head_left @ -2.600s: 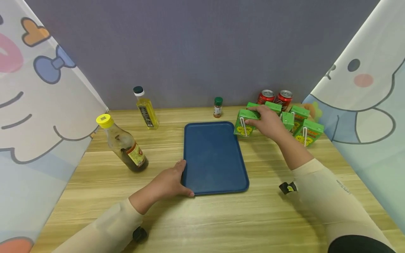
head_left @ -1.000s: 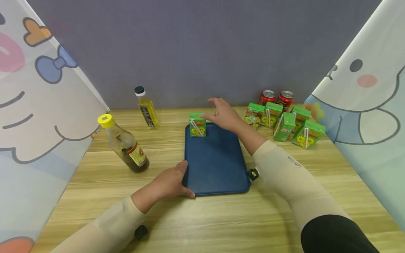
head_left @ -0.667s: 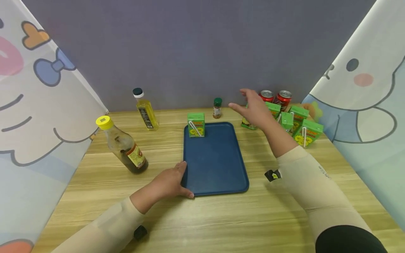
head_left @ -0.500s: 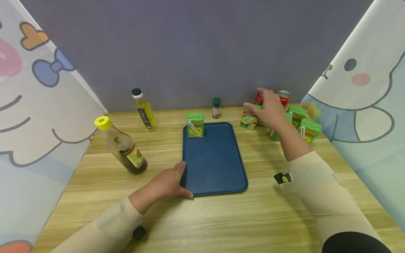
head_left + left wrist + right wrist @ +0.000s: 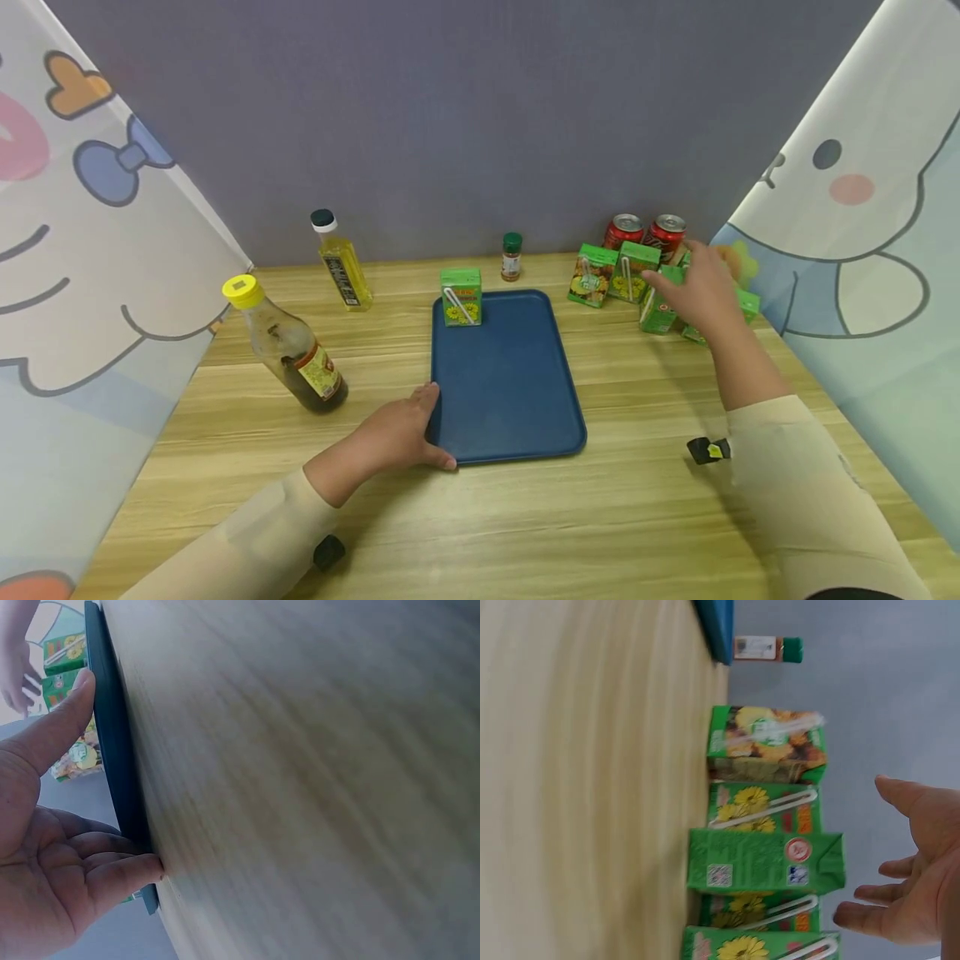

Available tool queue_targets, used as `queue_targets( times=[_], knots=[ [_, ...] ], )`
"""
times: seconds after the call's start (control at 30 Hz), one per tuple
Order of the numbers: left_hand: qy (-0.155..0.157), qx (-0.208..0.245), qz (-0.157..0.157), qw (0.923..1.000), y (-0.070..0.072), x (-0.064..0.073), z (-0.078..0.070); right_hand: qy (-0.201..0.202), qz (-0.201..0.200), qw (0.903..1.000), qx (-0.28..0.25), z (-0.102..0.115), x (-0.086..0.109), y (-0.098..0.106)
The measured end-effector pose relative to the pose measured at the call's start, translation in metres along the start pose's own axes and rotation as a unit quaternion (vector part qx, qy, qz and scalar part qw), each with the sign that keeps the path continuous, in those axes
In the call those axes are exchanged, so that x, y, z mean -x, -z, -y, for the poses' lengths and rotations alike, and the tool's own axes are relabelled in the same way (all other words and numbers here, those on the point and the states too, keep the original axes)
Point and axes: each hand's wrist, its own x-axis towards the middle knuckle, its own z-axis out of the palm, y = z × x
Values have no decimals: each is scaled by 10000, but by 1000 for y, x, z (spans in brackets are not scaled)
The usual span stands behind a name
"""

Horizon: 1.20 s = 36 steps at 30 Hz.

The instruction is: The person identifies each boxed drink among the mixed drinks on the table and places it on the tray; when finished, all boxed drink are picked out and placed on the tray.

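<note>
My left hand holds the near left corner of a dark blue tray, thumb on the front edge and fingers along the left side. In the left wrist view the fingertips meet the tray's rim near the wood. A green juice box with a white straw stands in the tray's far left corner. Fingers spread and holding nothing, my right hand hovers over the juice boxes at the right, partly hiding the rearmost ones. One box, turned sideways, lies close to the thumb side.
Two red soda cans stand behind the boxes. A green-capped spice jar is beyond the tray. On the left are an oil bottle and a yellow-capped bottle of dark sauce. A grey partition closes the back.
The right hand has carried a juice box leftward to the tray's far left corner, let it go, and swung back right over the remaining boxes. The left hand has stayed at the tray's corner.
</note>
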Motion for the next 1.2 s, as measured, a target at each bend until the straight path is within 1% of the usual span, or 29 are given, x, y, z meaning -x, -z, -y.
queue_targets(
  times=[0.17,0.27,0.33,0.4,0.47,0.67,0.87,0.97,1.03,1.1,1.2],
  knots=[
    [21,9,39,10000,1,0,0,-432,415,9982,14,-15,-1,-8],
    [29,-1,61,10000,1,0,0,-715,682,9947,272,-24,-1,-13],
    [7,-18,53,10000,1,0,0,-753,731,9931,531,-28,-2,-16],
    [-4,-18,46,10000,1,0,0,-741,768,9913,774,-32,-3,-18],
    [-17,-10,45,10000,1,0,0,-720,745,9905,905,-35,-3,-19],
    [-12,11,29,10000,1,0,1,-556,413,9938,868,-35,-4,-18],
    [-15,-50,41,10000,2,0,0,-368,416,9958,725,-26,-1,-15],
    [7,-57,42,10000,2,0,0,-123,317,9975,619,-15,2,-10],
    [22,-58,39,10000,2,0,-1,38,328,9980,536,-5,3,-5],
    [25,-38,27,10000,2,0,-1,137,464,9977,476,6,3,-1],
    [29,-17,20,10000,2,1,0,280,834,9959,192,23,1,3]
  ],
)
